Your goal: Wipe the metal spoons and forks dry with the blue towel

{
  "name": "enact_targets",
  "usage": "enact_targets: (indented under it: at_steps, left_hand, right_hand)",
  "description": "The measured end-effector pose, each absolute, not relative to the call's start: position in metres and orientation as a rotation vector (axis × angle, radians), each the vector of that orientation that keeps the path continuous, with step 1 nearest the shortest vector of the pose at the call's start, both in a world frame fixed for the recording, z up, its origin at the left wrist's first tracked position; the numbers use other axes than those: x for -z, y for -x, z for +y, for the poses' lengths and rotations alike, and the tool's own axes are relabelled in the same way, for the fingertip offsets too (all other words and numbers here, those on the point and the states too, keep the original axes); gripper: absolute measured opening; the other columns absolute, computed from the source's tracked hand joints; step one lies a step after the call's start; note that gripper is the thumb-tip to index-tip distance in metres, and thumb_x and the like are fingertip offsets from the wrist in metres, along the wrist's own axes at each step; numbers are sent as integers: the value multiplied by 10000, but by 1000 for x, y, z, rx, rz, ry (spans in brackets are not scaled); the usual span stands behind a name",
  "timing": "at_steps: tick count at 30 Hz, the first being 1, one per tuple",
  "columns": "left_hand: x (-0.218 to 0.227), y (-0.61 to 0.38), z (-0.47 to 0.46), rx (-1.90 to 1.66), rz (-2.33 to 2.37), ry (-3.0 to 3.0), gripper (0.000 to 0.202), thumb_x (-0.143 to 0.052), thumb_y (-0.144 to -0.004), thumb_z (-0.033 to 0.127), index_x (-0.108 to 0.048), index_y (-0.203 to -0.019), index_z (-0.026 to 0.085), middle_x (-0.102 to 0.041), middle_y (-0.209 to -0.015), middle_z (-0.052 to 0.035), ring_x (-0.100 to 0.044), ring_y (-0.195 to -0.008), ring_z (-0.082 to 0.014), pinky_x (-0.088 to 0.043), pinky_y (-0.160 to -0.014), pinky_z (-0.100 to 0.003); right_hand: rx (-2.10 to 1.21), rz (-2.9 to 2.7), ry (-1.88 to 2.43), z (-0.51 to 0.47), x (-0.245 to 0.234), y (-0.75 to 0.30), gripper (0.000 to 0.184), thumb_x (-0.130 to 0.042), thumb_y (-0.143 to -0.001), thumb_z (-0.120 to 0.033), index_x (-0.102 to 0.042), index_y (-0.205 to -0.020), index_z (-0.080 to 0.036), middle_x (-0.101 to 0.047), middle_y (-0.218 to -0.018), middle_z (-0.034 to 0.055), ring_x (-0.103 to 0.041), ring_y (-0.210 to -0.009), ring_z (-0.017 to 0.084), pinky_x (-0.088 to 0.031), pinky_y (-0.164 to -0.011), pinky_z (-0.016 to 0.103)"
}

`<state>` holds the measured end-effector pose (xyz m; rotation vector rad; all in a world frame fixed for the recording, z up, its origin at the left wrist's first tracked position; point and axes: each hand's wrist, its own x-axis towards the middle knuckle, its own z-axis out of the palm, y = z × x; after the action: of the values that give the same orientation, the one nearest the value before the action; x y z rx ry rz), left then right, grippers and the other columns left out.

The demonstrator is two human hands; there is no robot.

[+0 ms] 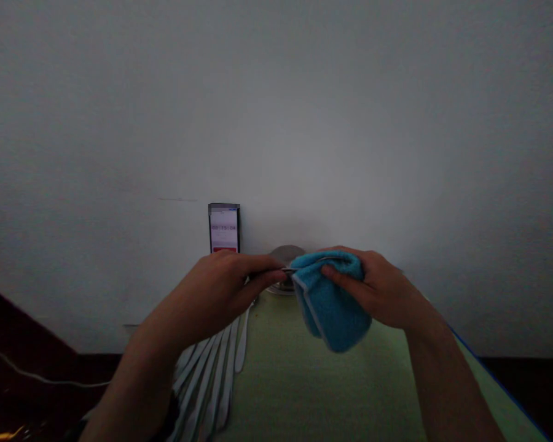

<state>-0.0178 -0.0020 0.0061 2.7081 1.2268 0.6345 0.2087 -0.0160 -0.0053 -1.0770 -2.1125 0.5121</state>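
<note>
Stretching toward the wall, the green surface (295, 380) lies bare down its middle, its right edge slanting to the lower right and a row of pale utensils (216, 368) fanned along its left side. Above the far end, the left hand (221, 288) pinches a thin metal piece (288, 270) between fingers and thumb. The right hand (378, 288), closed around a blue cloth (332, 301), wraps it over the piece's other end.

Phone (223, 228) propped against wall: lit screen bears row of timer-style digits, colon-separated, too blurred for sure reading; red bar below, lettering illegible. No other text, label or brand legible.
</note>
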Motion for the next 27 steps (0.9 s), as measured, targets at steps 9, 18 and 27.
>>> enact_targets:
  at_steps: [9,18,27]
  left_hand:
    - [-10,26,-7,-601,1308,-2683,299,-408,-887,390,-651,-1000,256,-695,-803,8,-607,-682,-142,-406,-605,-223]
    - [-9,17,-10,-555,1242,-2698,264,-412,-893,378,-641,-985,287,-700,-837,29,-618,-697,-133,-379,-616,-224]
    - [-8,28,-11,-361,1274,-2668,381,-356,-899,427,-630,-748,209,-586,-602,23,-527,-558,-106,-332,-546,-219]
  right_hand:
    - [-518,-2073,1046,-14,9,-211,369,-523,-810,-199,-540,-1177,-241,-651,-1070,18,-616,-879,166,-475,-753,280]
    - [-398,-2194,1088,-13,7,-207,214,-513,-834,-245,-646,-1000,-223,-699,-913,-1,-629,-764,142,-450,-680,236]
    - [-351,-2254,1123,-9,16,-195,354,-456,-851,-433,-620,-691,-162,-564,-555,-26,-489,-492,84,-344,-501,205]
